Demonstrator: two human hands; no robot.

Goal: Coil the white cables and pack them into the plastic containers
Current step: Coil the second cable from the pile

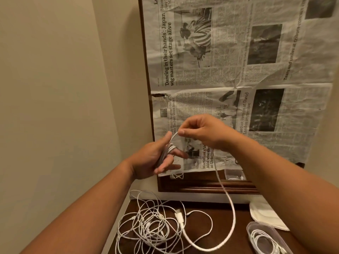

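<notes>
Dark wood table [244,233] at bottom, newspaper [229,57] covering the framed panel behind. Centre frame: left hand [156,160] holds white cable [232,208] turns wound round its fingers; right hand [203,131] pinches the strand. The slack drops to the table. Cable tangle [150,228] lower centre; plastic container [249,230] lower right, a coil inside.

Plastic container [248,233] partly beyond bottom edge

Likely a home: plain beige walls [55,88], a dark wooden table [200,226], and a wood frame [201,187] covered with newspaper [229,79].
</notes>
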